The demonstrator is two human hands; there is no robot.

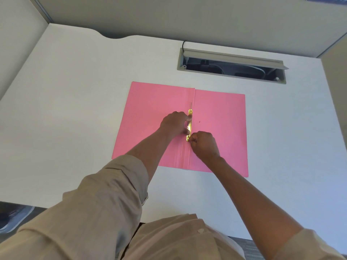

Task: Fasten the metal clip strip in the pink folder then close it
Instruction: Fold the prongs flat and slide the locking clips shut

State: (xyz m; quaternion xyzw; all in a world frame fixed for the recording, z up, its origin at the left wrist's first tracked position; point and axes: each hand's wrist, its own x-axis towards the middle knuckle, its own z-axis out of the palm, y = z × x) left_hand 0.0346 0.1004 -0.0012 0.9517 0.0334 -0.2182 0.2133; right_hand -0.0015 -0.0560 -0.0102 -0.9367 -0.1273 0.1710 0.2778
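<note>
The pink folder (221, 117) lies open and flat on the white desk, spine running away from me. A gold metal clip strip (190, 124) lies along the spine, with a thin prong sticking out beyond its far end. My left hand (175, 123) rests on the left flap, with a finger pressing the strip's far part and the thumb touching its middle. My right hand (203, 144) is curled, its fingertips pinching the strip's near end. A small punched hole (199, 121) shows on the right flap.
The white desk (75, 109) spreads wide to the left and right of the folder. A grey cable hatch (231, 65) stands open behind the folder, with wires inside. Grey partition walls enclose the back and sides. The desk's near edge is by my body.
</note>
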